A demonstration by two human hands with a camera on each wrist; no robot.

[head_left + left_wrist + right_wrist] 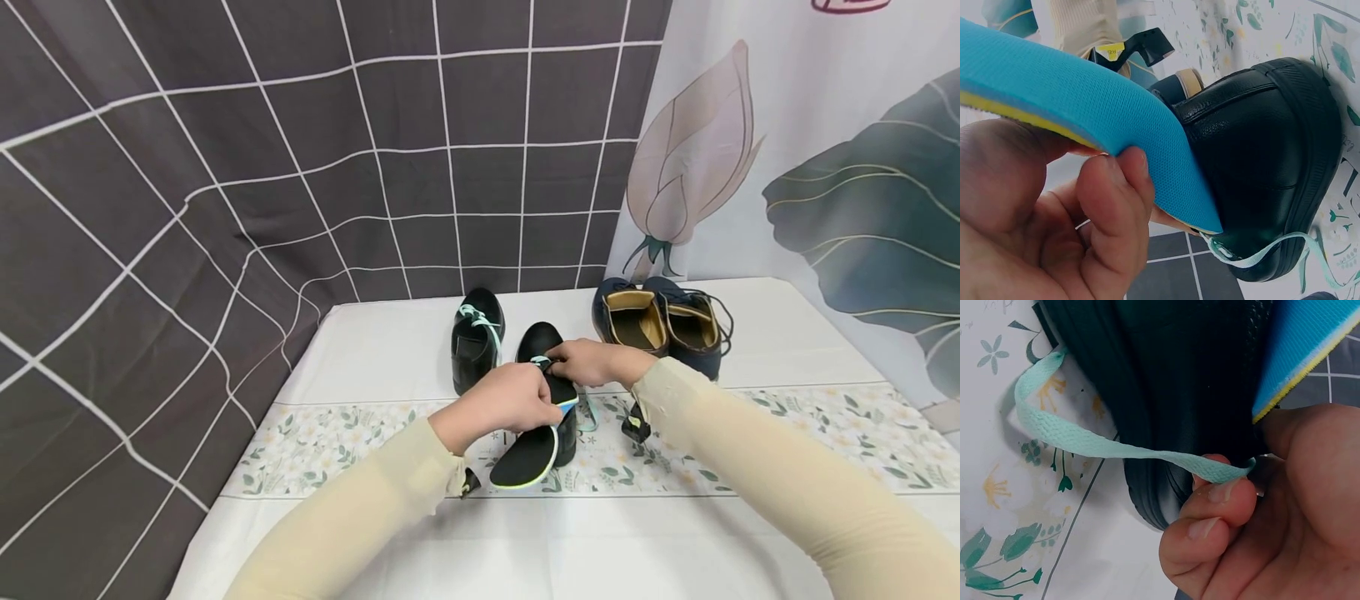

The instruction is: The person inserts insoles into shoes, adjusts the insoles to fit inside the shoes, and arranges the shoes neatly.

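My left hand (517, 398) pinches a bent insole (527, 460), black on top, blue underneath with a yellow edge. The insole's far end reaches the opening of a black leather shoe (540, 338); how deep it goes is hidden. In the left wrist view the blue underside (1104, 94) arches beside the shoe's heel (1260, 137). My right hand (590, 362) grips the shoe's upper around the lacing, thumb and curled fingers together; the exact part held is hidden. A mint lace (1091, 442) hangs from there, passing over the fingers in the right wrist view.
The matching black shoe (472, 354) with mint laces stands to the left. A pair of navy shoes (686, 333) with tan lining stands at the back right. A white cloth with a floral band (322, 442) covers the table; a dark grid curtain (405, 183) hangs behind.
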